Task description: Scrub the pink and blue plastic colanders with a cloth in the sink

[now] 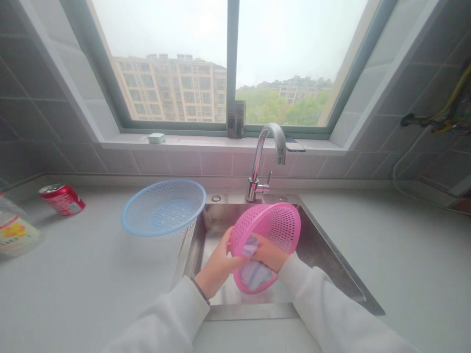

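A pink perforated plastic basket [287, 220] is tilted on its side over the sink, its opening facing me. My left hand [221, 262] grips the basket's left rim, thumb inside and fingers behind the wall. Inside the basket, my right hand [270, 252] is closed on a pale cloth with grey-blue stripes [255, 275], pressed against the inner wall. Part of the cloth hangs down by the lower rim. The right fingertips are partly hidden by the cloth.
The steel sink [331, 264] has a chrome faucet [272, 142] behind it. A blue basket [164, 208] stands left, partly over the sink edge. Farther left are a red can [62, 199] and a bottle [16, 228]. A phone [295, 145] and pale green box [156, 138] lie on the sill.
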### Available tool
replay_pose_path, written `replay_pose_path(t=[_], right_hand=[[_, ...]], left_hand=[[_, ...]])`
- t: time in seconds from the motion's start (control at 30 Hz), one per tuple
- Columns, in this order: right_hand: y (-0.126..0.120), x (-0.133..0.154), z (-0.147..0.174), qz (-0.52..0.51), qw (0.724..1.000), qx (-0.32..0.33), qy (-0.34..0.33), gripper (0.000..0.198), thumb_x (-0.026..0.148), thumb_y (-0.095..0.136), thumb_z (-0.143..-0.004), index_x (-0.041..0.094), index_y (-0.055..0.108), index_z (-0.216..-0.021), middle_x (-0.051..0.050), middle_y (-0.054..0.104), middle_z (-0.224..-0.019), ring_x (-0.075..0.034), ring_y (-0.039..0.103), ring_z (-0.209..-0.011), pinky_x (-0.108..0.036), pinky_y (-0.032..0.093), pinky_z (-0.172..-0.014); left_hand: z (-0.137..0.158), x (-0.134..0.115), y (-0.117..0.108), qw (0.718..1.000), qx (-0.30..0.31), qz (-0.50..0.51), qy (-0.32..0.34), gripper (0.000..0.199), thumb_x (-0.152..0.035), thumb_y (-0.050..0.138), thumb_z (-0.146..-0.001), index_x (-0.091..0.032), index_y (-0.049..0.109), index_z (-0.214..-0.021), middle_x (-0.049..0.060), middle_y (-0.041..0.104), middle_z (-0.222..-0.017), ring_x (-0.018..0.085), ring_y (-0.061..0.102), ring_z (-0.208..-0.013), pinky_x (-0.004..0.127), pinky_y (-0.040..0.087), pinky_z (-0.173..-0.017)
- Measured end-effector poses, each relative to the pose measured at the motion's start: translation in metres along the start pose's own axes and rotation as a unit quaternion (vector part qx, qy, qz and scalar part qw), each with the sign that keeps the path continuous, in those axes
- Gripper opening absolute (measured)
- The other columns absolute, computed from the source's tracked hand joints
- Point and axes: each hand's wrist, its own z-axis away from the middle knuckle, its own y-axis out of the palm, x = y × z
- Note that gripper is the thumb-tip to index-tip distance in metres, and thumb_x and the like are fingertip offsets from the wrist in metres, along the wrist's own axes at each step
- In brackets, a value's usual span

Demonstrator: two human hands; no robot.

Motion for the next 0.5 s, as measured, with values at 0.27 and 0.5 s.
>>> replay_pose_path(t=[0.27, 0.5], right_hand=[[-0.03, -0.028, -0.009, 0.236, 0.964, -0.118, 0.039, 0.031, 0.007, 0.076, -0.06, 0.022, 0.076, -0.086, -0.008, 0.078, -0.089, -0.03, 0.068, -0.094, -0.047, 0.049, -0.097], [-0.012, -0.011, -0.004, 0.098, 0.995, -0.001, 0.006, 0.034, 0.027, 0.076, -0.073, 0.021, 0.075, -0.107, -0.007, 0.079, -0.104, -0.028, 0.07, -0.098, -0.047, 0.051, -0.099]], left_hand=[[0.0, -0.004, -0.001, 1.0, -0.02, -0.012, 0.016, 0.082, -0.028, 0.087, -0.07, -0.024, 0.051, -0.144, 0.01, 0.063, -0.142, 0.032, 0.058, -0.131, 0.041, 0.045, -0.109], [-0.002, -0.002, -0.003, 1.0, -0.02, -0.005, 0.001, 0.078, -0.028, 0.087, -0.068, -0.022, 0.054, -0.138, 0.01, 0.066, -0.133, 0.032, 0.06, -0.125, 0.04, 0.046, -0.105]])
